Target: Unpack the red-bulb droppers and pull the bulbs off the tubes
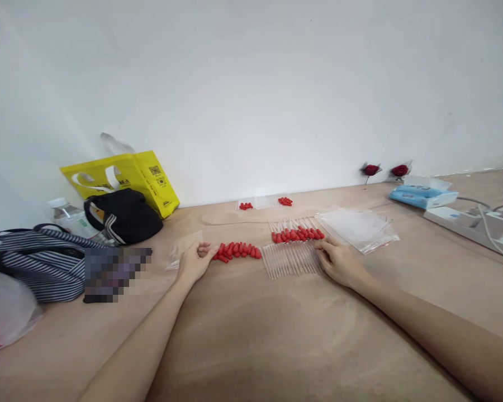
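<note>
My left hand (195,258) rests on the wooden table (276,340), fingers curled loosely, right beside a row of loose red rubber bulbs (237,250). Whether it grips one is unclear. My right hand (338,260) lies flat with its fingers on the right edge of a row of clear droppers (291,258). Those droppers carry red bulbs (297,234) at their far ends. A clear small bag (180,248) lies just left of my left hand.
A stack of clear plastic bags (358,228) lies right of the droppers. Two small bagged sets of red bulbs (265,202) sit near the wall. Striped bag (42,259), black bag (123,215) and yellow bag (126,178) stand left; blue packs (423,196) and a power strip (473,223) right.
</note>
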`<state>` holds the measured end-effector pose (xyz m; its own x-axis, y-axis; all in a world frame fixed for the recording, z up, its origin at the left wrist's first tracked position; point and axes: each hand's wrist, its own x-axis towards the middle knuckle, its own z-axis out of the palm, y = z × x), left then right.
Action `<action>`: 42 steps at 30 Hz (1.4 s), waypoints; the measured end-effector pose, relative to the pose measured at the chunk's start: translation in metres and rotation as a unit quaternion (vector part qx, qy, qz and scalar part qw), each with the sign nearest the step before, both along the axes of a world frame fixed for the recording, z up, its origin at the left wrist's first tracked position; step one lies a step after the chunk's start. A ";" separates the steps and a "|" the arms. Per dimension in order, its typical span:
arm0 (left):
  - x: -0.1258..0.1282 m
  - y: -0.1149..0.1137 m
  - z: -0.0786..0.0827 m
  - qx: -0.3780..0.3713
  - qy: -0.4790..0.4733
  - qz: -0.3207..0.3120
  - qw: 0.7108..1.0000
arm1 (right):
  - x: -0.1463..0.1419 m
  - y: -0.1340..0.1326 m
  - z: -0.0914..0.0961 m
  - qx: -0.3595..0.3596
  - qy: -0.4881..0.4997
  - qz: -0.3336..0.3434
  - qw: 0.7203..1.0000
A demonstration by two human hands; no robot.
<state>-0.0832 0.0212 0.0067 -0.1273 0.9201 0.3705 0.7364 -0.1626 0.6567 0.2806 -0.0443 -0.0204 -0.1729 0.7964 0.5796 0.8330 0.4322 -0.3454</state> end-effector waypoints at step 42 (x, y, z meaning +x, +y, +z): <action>0.103 -0.051 0.024 0.212 0.274 -0.208 0.915 | 0.004 -0.004 0.012 0.074 0.049 -0.051 0.995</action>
<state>0.0196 -0.0302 0.0308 0.5124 0.6050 0.6095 0.7526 -0.6582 0.0207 0.2842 -0.0483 -0.0085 -0.0324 0.7110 0.7025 0.8408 0.3994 -0.3654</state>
